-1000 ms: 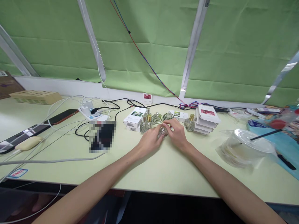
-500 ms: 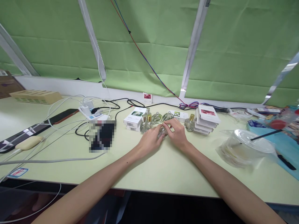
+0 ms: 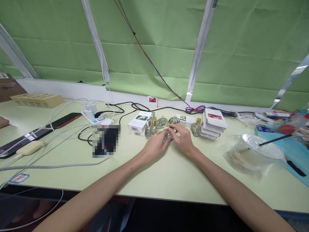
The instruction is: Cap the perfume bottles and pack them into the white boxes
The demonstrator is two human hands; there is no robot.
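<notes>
A small clear glass bottle [image 3: 167,137] is lying on the pale table [image 3: 169,170], mostly covered by fingers, its rounded glass catching light; its top is hidden. The left hand [image 3: 155,144] is reaching in from the left, palm down, its fingers grasping the bottle. The right hand [image 3: 182,138] is bending inward from the right, thumb and fingertips pinching together at the bottle's upper end. Just beyond, similar bottles [image 3: 162,122] are standing between white boxes [image 3: 139,120].
</notes>
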